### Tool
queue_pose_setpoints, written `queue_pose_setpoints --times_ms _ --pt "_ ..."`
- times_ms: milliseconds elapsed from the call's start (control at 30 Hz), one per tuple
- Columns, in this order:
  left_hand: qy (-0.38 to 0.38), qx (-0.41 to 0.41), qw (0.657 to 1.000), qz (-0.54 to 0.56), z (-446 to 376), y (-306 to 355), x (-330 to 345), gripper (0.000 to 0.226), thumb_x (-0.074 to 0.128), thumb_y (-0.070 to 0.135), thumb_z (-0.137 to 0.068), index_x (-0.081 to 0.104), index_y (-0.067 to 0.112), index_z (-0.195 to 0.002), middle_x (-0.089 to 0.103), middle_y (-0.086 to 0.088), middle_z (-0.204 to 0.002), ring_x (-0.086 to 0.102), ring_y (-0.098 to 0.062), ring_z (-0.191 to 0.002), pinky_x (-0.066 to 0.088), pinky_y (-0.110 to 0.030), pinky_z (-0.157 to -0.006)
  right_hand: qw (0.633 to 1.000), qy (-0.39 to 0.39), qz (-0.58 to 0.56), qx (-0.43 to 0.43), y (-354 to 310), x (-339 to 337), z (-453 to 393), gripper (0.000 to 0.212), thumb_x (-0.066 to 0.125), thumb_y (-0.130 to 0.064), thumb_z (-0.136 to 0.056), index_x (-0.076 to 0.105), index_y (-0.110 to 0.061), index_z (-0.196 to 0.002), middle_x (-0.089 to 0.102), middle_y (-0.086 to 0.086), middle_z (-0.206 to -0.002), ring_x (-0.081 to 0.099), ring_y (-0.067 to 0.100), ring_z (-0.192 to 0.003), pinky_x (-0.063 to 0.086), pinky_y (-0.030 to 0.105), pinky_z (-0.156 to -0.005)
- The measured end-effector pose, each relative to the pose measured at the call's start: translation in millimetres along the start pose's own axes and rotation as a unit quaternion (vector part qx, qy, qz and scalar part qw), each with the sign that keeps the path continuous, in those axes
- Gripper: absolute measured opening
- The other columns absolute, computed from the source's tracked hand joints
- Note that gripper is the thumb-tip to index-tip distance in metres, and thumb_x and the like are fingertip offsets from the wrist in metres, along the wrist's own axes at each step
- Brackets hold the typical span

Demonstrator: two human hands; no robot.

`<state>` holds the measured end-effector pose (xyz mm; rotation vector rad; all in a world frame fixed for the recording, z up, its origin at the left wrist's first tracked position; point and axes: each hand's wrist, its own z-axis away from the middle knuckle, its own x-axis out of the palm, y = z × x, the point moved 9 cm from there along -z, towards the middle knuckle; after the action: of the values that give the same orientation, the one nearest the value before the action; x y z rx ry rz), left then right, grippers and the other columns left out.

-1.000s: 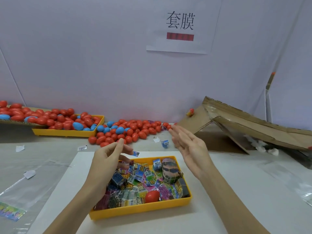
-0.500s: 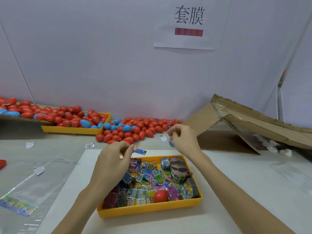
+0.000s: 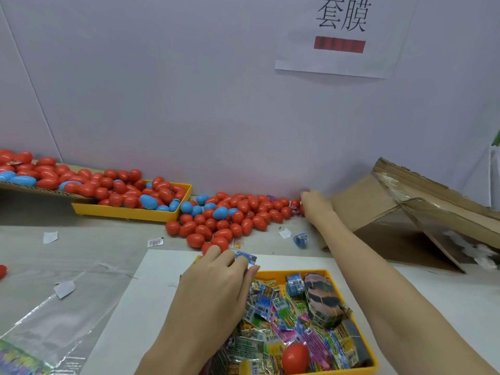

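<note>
White wall with a paper sign [image 3: 341, 36] backs the table where I work. My left hand [image 3: 216, 277] hovers at the far left corner of the near yellow tray [image 3: 365, 347], its fingertips pinching one small blue wrapper [image 3: 245, 257]. My right hand [image 3: 315, 205] reaches far out to the right end of the loose egg pile [image 3: 230, 217], just beside the cardboard box [image 3: 378, 209]. It is blurred there, so I cannot tell whether its fingers have closed on an egg or only touch one.

I judge the work to be barely begun: I see one wrapped egg [image 3: 323, 304], lying in the near tray among the heap of wrappers, with one bare red egg [image 3: 295, 357] beside it. Next I need an egg in my right hand to take the wrapper.

I count two yellow trays; the far tray [image 3: 130, 212] is heaped with eggs. Bare eggs run to many dozens, too many to count: nearly all red, about a dozen blue. One stray blue wrapper [image 3: 301, 240] lies on the table.
</note>
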<state>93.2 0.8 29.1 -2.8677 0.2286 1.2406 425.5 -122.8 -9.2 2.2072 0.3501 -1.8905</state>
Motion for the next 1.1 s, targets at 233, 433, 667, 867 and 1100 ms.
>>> queue_pose_setpoints --times_ms 233,433,667,867,1100 --pt "-0.027 -0.007 1.000 -0.006 3.2 0.7 6.5 0.040 0.052 0.037 -0.104 0.060 0.021 -0.068 0.053 0.008 -0.063 0.050 -0.017 -0.064 0.046 -0.032 -0.049 0.996 0.084 0.034 -0.020 -11.9 -12.6 11.6 0.035 0.042 0.007 -0.099 0.054 -0.004 -0.130 0.056 0.019 -0.135 0.054 0.037 -0.125 0.043 0.041 -0.099" --pt "-0.038 -0.018 0.999 0.027 5.6 -2.2 9.6 0.028 0.071 0.033 -0.093 0.063 0.023 -0.068 0.055 0.012 -0.064 0.052 -0.013 -0.064 0.043 -0.027 -0.050 0.977 0.194 0.003 -0.092 -15.8 -57.5 54.7 0.033 0.048 0.001 -0.101 0.053 -0.008 -0.132 0.061 0.010 -0.129 0.055 0.028 -0.117 0.040 0.033 -0.096" --pt "-0.048 -0.046 0.995 0.068 5.3 -8.2 11.9 0.026 0.070 0.033 -0.095 0.064 0.025 -0.070 0.056 0.013 -0.066 0.050 -0.013 -0.068 0.044 -0.029 -0.050 0.943 0.329 0.016 0.045 83.3 -153.7 107.2 0.032 0.048 0.003 -0.103 0.055 0.000 -0.134 0.060 0.018 -0.130 0.053 0.032 -0.123 0.042 0.036 -0.105" --pt "-0.080 -0.029 0.988 0.125 5.5 -1.6 14.4 0.010 0.074 0.033 -0.093 0.070 0.028 -0.084 0.051 0.022 -0.074 0.050 -0.006 -0.075 0.043 -0.022 -0.058 0.960 0.274 0.017 0.057 88.8 -149.5 146.3 0.048 0.060 0.001 -0.098 0.050 -0.001 -0.144 0.050 0.019 -0.150 0.041 0.033 -0.143 0.033 0.039 -0.120" --pt "-0.174 0.036 0.973 0.147 12.9 7.3 40.1 0.024 0.067 0.044 -0.097 0.069 0.034 -0.118 0.050 0.022 -0.102 0.036 -0.002 -0.096 0.032 -0.012 -0.077 0.939 0.148 -0.299 -0.087 12.3 -89.9 208.4 0.027 0.053 -0.005 -0.102 0.074 -0.012 -0.117 0.075 0.002 -0.111 0.066 0.011 -0.098 0.052 0.028 -0.092"
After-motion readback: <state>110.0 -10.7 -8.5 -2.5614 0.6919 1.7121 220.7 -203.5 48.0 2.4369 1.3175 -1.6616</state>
